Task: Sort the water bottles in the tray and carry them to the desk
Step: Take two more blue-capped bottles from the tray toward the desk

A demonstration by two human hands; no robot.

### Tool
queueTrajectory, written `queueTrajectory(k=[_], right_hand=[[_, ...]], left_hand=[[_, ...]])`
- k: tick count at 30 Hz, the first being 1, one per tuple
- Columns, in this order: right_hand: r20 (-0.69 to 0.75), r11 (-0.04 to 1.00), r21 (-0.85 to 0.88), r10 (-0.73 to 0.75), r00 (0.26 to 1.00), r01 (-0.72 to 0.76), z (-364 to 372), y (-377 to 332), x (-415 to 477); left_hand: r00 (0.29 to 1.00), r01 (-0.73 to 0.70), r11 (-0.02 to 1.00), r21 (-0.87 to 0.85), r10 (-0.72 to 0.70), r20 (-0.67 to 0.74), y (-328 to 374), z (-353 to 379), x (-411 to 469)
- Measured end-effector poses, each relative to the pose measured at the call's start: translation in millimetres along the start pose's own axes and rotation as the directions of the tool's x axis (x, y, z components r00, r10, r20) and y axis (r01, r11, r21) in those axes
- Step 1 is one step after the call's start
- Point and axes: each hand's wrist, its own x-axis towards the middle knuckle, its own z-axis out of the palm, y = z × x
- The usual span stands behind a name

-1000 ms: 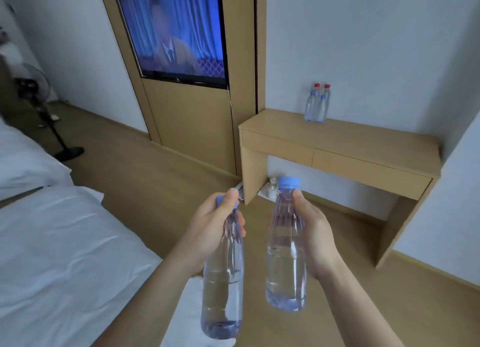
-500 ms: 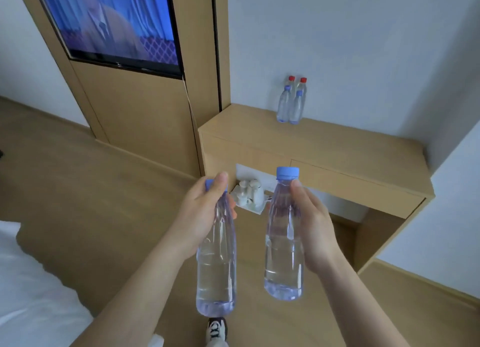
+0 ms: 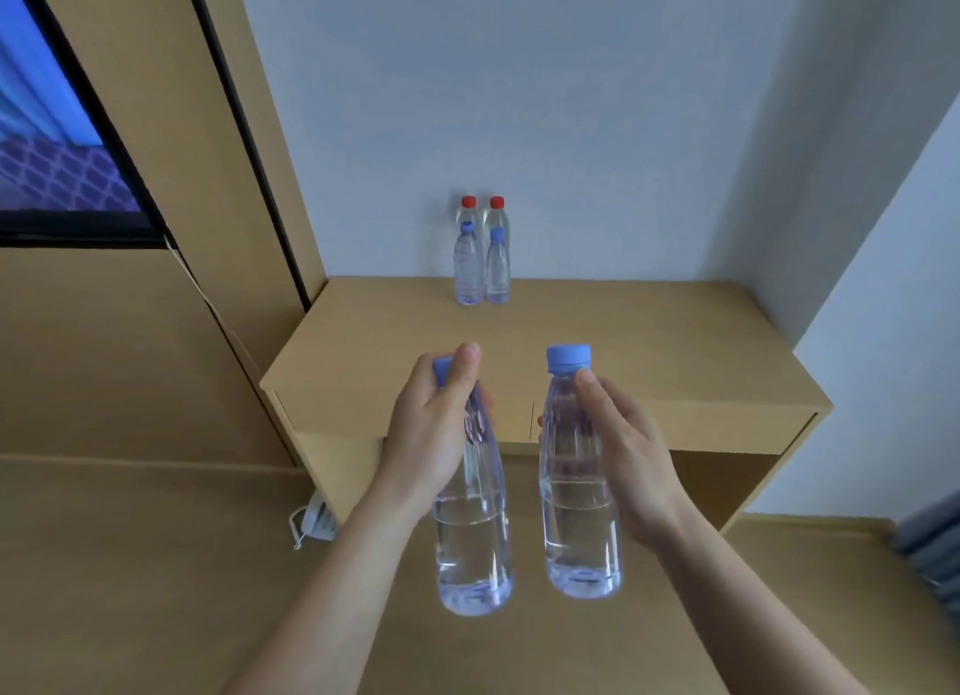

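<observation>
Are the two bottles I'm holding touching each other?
Apart. The head view shows desk and floor through a clear gap between the left bottle and the right bottle, from caps down to bases.

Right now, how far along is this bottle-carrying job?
Partly done: four bottles already stand at the back of the desk, two red-capped behind two blue-capped. In hand: the left hand and right hand each hold a blue-capped bottle in front of the desk. Left: setting both down. The tray is out of view.

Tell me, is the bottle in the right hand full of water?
Not full. The bottle in the right hand has its waterline partway up, clear space above, blue cap on.
</observation>
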Motion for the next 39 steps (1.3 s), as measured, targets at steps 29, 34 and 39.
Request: queueTrajectory(k=[29,34,39], right_hand=[[0.149,0.963,-0.254,-0.052,0.987,0.089,15,67,433],[0.022,0.946,-0.32,-0.054,0.998,0.058,15,86,470],[-0.07,0.924,-0.383,-0.02,0.997,-0.009,27,102,494]], left_hand=[[0.982,0.181,0.95,0.253,-0.189,0.009,-83,17,396],[0.984,0.157,0.909,0.386,-0.177,0.015,-117,19,447],[0.983,0.163,0.886,0.434,-0.181,0.0,-144,18,480]])
